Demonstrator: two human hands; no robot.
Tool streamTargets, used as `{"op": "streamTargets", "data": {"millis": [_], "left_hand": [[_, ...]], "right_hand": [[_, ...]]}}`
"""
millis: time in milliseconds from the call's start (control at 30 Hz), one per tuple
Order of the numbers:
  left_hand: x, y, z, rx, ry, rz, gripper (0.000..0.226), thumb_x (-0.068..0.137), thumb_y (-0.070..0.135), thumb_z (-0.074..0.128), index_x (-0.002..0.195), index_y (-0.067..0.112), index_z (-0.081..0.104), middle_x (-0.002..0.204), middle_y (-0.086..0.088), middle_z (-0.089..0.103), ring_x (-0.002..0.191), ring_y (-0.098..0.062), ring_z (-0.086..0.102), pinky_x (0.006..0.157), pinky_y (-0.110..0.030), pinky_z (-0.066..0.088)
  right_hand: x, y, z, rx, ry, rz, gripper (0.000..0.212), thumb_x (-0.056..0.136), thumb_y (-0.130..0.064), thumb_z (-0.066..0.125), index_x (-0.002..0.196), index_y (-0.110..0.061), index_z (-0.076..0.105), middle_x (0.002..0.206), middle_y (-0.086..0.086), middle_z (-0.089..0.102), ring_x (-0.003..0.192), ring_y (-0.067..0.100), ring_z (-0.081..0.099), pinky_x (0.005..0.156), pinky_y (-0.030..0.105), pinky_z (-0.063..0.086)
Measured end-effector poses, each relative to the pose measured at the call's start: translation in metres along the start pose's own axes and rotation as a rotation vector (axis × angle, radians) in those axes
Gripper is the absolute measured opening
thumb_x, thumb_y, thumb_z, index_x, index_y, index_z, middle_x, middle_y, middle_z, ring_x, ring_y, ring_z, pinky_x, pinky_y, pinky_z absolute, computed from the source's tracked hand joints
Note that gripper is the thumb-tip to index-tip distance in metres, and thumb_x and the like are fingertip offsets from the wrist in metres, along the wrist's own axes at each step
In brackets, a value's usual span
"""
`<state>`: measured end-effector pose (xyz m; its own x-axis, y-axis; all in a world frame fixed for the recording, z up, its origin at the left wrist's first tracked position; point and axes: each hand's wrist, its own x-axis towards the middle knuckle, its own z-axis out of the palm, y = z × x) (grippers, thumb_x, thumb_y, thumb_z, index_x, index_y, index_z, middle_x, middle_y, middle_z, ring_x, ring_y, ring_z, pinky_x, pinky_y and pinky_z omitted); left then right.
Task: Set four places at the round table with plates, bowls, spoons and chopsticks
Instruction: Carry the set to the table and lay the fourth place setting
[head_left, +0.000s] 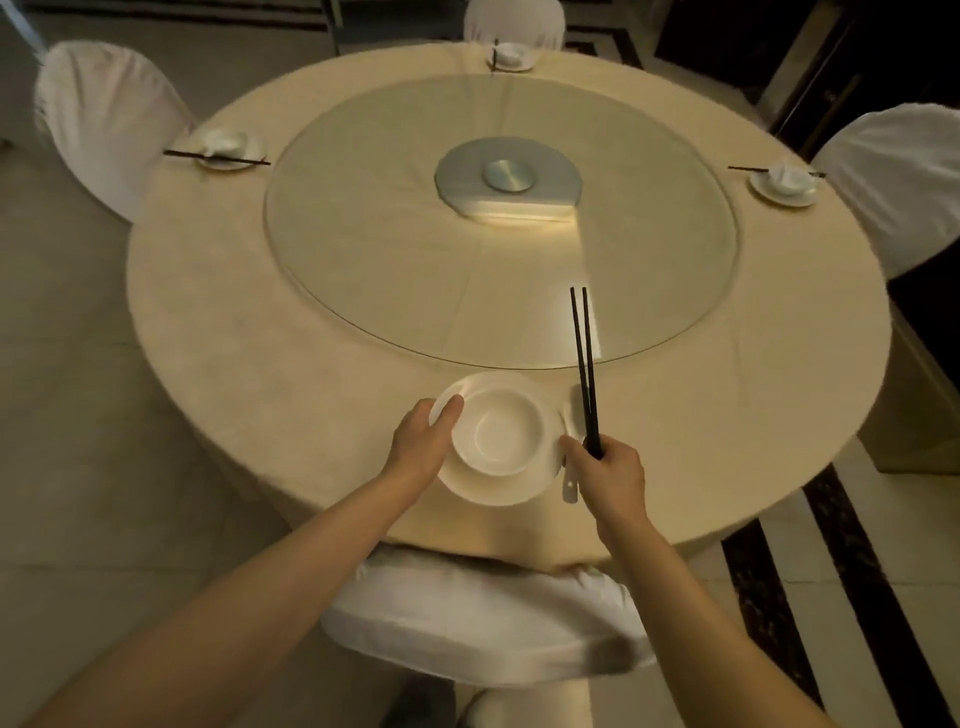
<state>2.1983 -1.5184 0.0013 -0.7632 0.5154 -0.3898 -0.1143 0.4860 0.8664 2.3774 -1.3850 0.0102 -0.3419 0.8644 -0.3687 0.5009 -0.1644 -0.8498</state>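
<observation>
At the near edge of the round table (311, 332) a white plate (496, 493) carries a white bowl (497, 431). My left hand (423, 441) grips the plate's left rim, thumb on top. My right hand (605, 470) holds a pair of black chopsticks (584, 353) pointing away over the table, together with a white spoon (570, 447) just right of the plate. Three set places, each with plate, bowl and chopsticks, lie at the left (226, 149), the far side (510, 56) and the right (784, 182).
A glass turntable (363, 249) with a metal hub (508, 174) fills the table's middle. White-covered chairs stand at the near side (483, 618), left (104, 114), far side (514, 21) and right (898, 182). Tiled floor surrounds the table.
</observation>
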Motion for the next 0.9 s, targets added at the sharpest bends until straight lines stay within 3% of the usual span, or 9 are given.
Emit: {"op": "streamTargets", "data": {"millis": [300,500,633,767,900], "left_hand": [[0.052,-0.053,0.027,0.131,0.015,-0.053,0.028,0.096,0.055,0.048,0.104,0.033,0.062,0.093,0.018,0.063,0.086,0.003,0.057,0.066,-0.02,0.042],[0.082,-0.065,0.039,0.215,0.008,-0.015,0.041,0.099,0.05,0.044,0.116,0.021,0.069,0.104,0.007,0.068,0.095,-0.012,0.06,0.08,-0.028,0.043],[0.089,-0.067,0.042,0.253,-0.005,0.002,0.041,0.101,0.045,0.044,0.11,0.016,0.071,0.103,-0.002,0.071,0.094,-0.016,0.063,0.082,-0.032,0.048],[0.093,-0.066,0.045,0.38,-0.04,0.0,0.043,0.101,0.047,0.04,0.11,0.013,0.065,0.11,-0.01,0.062,0.101,-0.025,0.059,0.093,-0.043,0.048],[0.092,-0.064,0.048,0.406,-0.04,-0.041,0.044,0.101,0.049,0.039,0.115,0.013,0.061,0.123,-0.008,0.049,0.107,-0.023,0.054,0.099,-0.042,0.045]], "right_hand": [[0.06,0.058,0.032,-0.064,-0.033,0.056,0.031,0.079,-0.031,0.069,0.063,-0.006,0.06,0.054,0.0,0.052,0.052,0.017,0.046,0.052,0.031,0.038],[0.096,0.075,0.045,-0.07,-0.01,0.074,0.033,0.082,-0.03,0.071,0.058,-0.015,0.054,0.052,-0.004,0.054,0.053,0.017,0.05,0.055,0.032,0.042],[0.107,0.084,0.05,-0.093,-0.018,0.079,0.035,0.083,-0.032,0.071,0.059,-0.014,0.053,0.054,-0.002,0.053,0.053,0.017,0.047,0.054,0.032,0.04],[0.11,0.092,0.05,-0.119,-0.027,0.102,0.038,0.083,-0.034,0.07,0.062,-0.007,0.054,0.046,-0.01,0.048,0.049,0.014,0.044,0.052,0.029,0.036],[0.11,0.093,0.048,-0.133,-0.047,0.118,0.038,0.082,-0.037,0.069,0.059,-0.013,0.051,0.042,-0.011,0.048,0.046,0.011,0.043,0.053,0.03,0.036]]}}
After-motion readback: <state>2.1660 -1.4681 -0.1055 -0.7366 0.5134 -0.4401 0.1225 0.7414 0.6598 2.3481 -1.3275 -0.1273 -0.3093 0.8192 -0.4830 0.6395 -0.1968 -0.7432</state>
